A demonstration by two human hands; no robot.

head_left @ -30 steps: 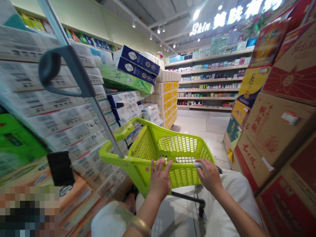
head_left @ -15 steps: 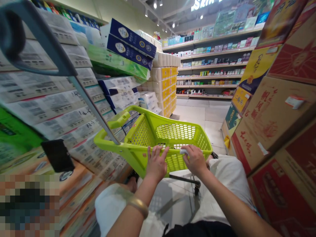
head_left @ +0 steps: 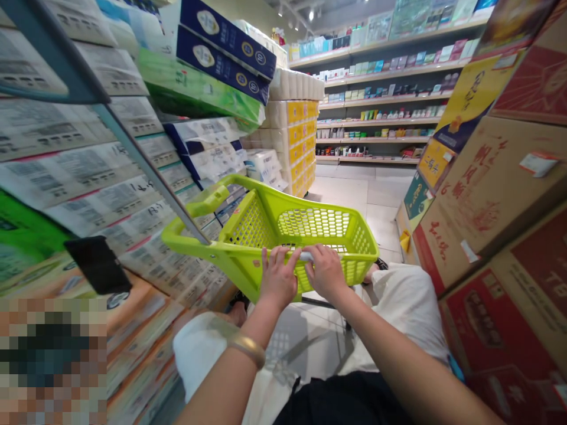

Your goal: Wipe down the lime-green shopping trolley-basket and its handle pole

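A lime-green plastic shopping cart (head_left: pixel 257 215) with mesh sides stands in front of me, between my knees. My left hand (head_left: pixel 279 276) is hooked over its near rim, fingers bent across the edge and slightly apart. Just to the right, on the same rim, my right hand (head_left: pixel 326 273) pinches a small white folded piece, like a tissue or cloth (head_left: pixel 305 255), pressed against the edge. Most of that piece is hidden under the fingers. The two hands almost touch. A grey metal pole (head_left: pixel 150 171) rises from the cart's left end to a dark handle.
Stacked paper packs (head_left: pixel 88 189) rise on the left, with a dark phone-like slab (head_left: pixel 98 264) near them. Cardboard cartons (head_left: pixel 482 183) are piled close on the right. Tiled floor (head_left: pixel 345 189) leads to long shelves of small goods (head_left: pixel 385 97) at the back.
My right hand has slid left along the rim with the white piece, closer to my left hand. The left hand stays in place on the rim. The view has tipped slightly down.
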